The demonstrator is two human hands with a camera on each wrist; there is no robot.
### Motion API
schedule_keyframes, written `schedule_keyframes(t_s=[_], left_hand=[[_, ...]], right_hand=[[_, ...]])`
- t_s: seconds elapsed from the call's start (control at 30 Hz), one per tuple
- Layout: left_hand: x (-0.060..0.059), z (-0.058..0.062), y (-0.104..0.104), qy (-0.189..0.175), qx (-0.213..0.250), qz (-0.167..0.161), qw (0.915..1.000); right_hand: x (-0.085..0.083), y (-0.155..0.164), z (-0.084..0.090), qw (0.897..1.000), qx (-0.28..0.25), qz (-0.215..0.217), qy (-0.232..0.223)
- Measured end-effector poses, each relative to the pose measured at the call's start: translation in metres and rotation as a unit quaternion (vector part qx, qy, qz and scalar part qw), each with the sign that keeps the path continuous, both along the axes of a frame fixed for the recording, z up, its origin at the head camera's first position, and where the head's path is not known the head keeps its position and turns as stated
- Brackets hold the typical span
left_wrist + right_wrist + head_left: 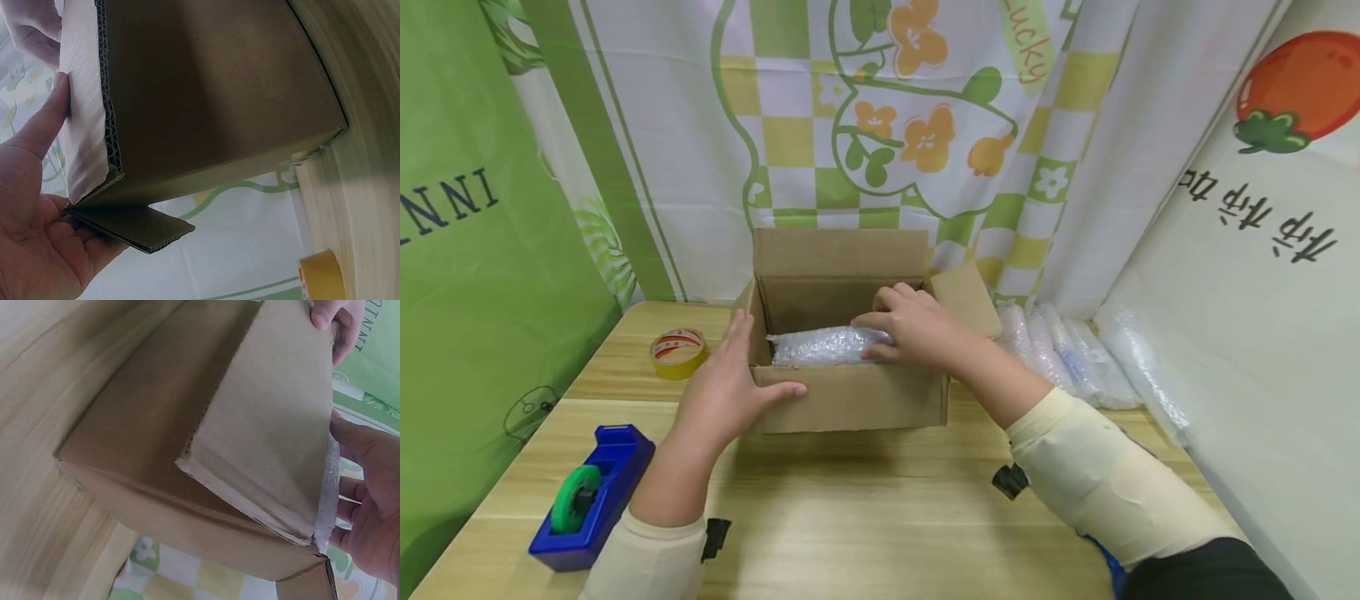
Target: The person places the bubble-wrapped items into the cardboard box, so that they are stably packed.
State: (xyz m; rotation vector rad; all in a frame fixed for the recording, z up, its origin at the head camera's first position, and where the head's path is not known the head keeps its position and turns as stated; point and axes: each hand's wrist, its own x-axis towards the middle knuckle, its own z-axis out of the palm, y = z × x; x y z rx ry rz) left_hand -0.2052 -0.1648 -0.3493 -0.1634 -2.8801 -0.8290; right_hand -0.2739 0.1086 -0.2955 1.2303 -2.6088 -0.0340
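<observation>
An uncovered cardboard box stands on the table, its flaps folded outward. Inside it, near the top, lies a package in bubble wrap. My left hand holds the box's front left corner, thumb over the front flap and fingers along the left side flap. With my right hand I grip the right end of the bubble-wrapped package, fingers bent over it. In the right wrist view a strip of the wrap shows between that hand and the front flap. The package's underside is hidden by the box.
A roll of yellow tape lies left of the box. Nearer on the left stands a blue tape dispenser with a green reel. Several bubble-wrapped packages lie at the back right. Printed curtains hang behind the table.
</observation>
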Motion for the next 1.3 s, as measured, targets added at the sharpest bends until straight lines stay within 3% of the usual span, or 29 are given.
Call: schedule_keyframes(t_s=[0.17,0.37,0.63,0.8,1.0,1.13,1.3], left_hand=[[0.0,-0.001,0.001,0.003,0.002,-0.001,1.0],[0.001,-0.002,0.001,0.005,0.002,0.002,1.0],[0.002,-0.001,-0.001,0.001,0.001,0.004,1.0],[0.001,0.0,-0.001,0.003,-0.001,0.002,1.0],[0.001,0.001,-0.001,0.005,-0.002,0.001,1.0],[0.002,0.002,-0.001,0.004,-0.001,0.001,1.0],[0.003,0.002,0.001,0.001,0.0,-0.002,1.0]], right_hand=[[0.0,0.004,-0.001,0.999,-0.004,-0.012,-0.036],[0.0,0.026,0.015,0.997,-0.063,-0.011,-0.045],[0.0,0.074,0.046,0.986,-0.115,-0.102,-0.063],[0.001,0.106,0.055,0.97,-0.16,-0.165,-0.072],[-0.001,0.139,0.052,0.942,-0.196,-0.244,-0.121],[-0.008,0.159,0.041,0.925,-0.188,-0.291,-0.156],[-0.021,0.183,0.014,0.905,-0.175,-0.34,-0.185]])
